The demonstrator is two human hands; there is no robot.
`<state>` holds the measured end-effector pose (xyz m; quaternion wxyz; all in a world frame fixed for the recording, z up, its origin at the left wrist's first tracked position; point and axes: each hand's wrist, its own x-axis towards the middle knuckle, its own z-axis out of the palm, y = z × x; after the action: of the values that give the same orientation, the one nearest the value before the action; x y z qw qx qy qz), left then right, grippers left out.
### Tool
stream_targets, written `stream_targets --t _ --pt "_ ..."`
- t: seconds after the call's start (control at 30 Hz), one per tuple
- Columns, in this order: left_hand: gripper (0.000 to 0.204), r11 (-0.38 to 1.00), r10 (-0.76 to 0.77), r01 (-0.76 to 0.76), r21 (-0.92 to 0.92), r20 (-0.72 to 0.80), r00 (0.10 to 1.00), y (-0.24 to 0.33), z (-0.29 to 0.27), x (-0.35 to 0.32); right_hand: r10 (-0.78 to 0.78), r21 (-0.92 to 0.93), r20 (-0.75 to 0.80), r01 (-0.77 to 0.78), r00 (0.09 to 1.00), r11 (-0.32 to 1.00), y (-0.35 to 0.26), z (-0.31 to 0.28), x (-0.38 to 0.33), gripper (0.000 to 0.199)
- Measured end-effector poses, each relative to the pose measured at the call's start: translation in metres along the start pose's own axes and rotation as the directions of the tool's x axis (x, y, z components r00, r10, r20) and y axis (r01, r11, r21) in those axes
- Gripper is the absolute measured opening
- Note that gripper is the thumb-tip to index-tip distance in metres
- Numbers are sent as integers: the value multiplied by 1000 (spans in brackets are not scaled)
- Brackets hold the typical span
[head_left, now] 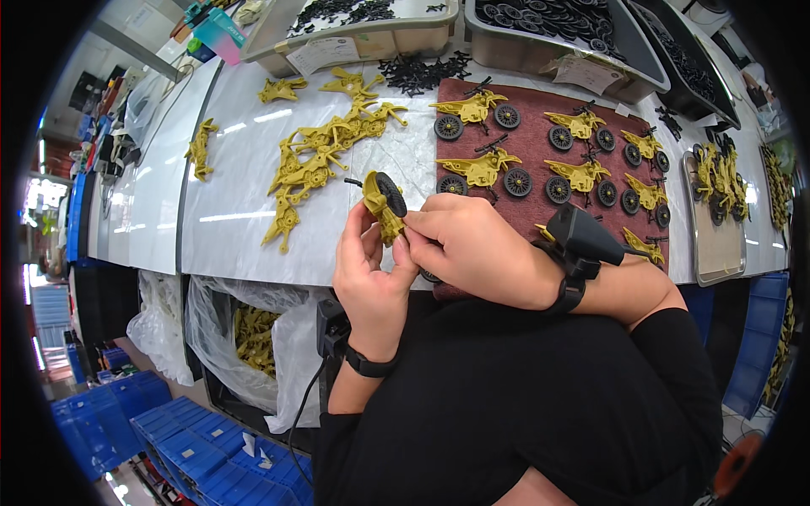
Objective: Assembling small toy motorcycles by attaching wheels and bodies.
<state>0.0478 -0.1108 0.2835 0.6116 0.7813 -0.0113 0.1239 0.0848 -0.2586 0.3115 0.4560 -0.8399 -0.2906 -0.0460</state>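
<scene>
A yellow toy motorcycle (384, 207) with one black wheel sits pinched between the fingers of the left hand (369, 270) and right hand (472, 244), above the white counter's (236, 211) near edge. Loose yellow frames (321, 156) litter the counter; finished bikes line a maroon mat (540, 126). Grey bins (354, 38) stand behind, blue crates (169, 438) below.

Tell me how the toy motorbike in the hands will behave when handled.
The motorbike looks like thin moulded plastic, so probably light and stiff. Its black wheel is round, so it may roll if set upright. The left hand and right hand pinch it at small parts that might snap off.
</scene>
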Motion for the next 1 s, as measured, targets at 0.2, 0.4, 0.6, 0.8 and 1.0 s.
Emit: stream_targets --t 0.2,0.4,0.6,0.8,1.0 --pt "56 966 -127 126 -224 9 992 4 -2 1 -11 24 46 10 999 1000 -4 -1 -2 18" --pt "55 879 -244 262 -399 97 965 4 -7 4 -47 -59 44 49 998 997 0 8 -6 18" --pt "56 892 -274 284 -352 78 959 2 -8 7 -106 -95 80 113 991 989 0 9 -2 18" --pt "62 882 -319 338 -328 111 941 8 -12 10 -90 -156 107 106 990 982 -1 13 -3 21" --pt "64 888 -271 307 -342 149 951 7 -12 14 -188 -208 70 199 980 958 2 18 -5 35"
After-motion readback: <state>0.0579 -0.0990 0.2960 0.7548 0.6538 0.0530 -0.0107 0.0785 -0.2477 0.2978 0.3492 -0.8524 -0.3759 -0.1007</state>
